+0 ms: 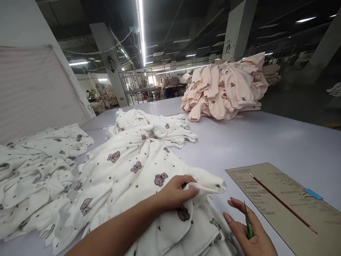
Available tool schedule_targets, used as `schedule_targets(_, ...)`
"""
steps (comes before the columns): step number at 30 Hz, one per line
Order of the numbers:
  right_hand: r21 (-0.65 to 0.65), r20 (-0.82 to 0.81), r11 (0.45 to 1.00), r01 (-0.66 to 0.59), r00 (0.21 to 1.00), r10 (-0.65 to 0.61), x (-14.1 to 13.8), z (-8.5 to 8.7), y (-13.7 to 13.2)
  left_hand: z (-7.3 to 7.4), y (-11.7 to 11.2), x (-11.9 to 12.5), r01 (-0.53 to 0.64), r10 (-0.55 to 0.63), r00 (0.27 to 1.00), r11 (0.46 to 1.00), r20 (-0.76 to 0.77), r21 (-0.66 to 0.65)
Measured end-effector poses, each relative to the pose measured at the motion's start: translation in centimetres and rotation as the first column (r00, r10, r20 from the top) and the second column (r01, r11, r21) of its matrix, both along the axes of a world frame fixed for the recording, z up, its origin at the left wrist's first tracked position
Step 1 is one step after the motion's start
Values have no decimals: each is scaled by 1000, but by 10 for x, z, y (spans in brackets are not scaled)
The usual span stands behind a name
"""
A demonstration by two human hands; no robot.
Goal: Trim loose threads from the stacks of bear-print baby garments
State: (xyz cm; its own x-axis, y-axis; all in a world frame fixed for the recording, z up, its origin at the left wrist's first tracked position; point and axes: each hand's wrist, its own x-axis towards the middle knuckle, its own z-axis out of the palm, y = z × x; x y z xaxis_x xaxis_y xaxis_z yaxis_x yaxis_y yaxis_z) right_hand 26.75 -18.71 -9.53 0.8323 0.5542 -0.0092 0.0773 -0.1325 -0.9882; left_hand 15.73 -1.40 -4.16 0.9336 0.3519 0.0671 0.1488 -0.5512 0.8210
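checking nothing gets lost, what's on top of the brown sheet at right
On the brown sheet lie a dark red pencil and a small blue piece, among lines of writing. Any writing directly beneath those two is covered; the sheet's near end is out of frame.

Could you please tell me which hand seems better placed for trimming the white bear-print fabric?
Probably the right hand: it holds a green-handled tool with a dark pointed blade, while the left hand is occupied pinching the white bear-print fabric.
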Motion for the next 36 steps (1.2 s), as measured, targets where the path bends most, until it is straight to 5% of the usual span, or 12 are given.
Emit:
schedule_targets(6, 78, -85, 995, -67, 994, 74, -19, 9, 22, 9, -13, -4, 18, 31, 972, 978, 232, -206)
schedule_targets(10, 126, -68, 984, -125, 989, 134, -27, 14, 31, 8, -8, -3, -174, 305, 898, 908, 318, -382)
schedule_targets(13, 149, -33, 974, -173, 983, 180, -27, 19, 33, 11, 3, -8, -216, 371, 868, 880, 329, -423)
schedule_targets(15, 144, -18, 969, -200, 979, 205, -26, 25, 32, 16, 5, -15, -132, 261, 912, 917, 315, -377)
schedule_targets(17, 142, 7, 962, -232, 972, 234, -25, 33, 30, 20, 2, -22, -20, 76, 953, 981, 292, -191)
schedule_targets(20, 142, 62, 948, -284, 959, 278, -23, 46, 29, 23, -7, -25, 41, -50, 952, 999, 302, 36)
schedule_targets(22, 131, 79, 944, -304, 952, 296, -24, 51, 32, 22, -9, -24, 20, 17, 956, 992, 292, -123)
schedule_targets(26, 100, 54, 944, -313, 950, 309, -28, 52, 41, 16, -4, -20, -35, 112, 986, 862, 123, -506)
schedule_targets(33, 41, 110, 987, -154, 983, 149, -38, 50, 34, 5, 1, -18, -68, 157, 984, 754, 79, -653)
schedule_targets(36, -11, 228, 984, -175, 958, 173, -41, 50, 31, 2, -1, -18, -59, 156, 984, 738, 86, -672)
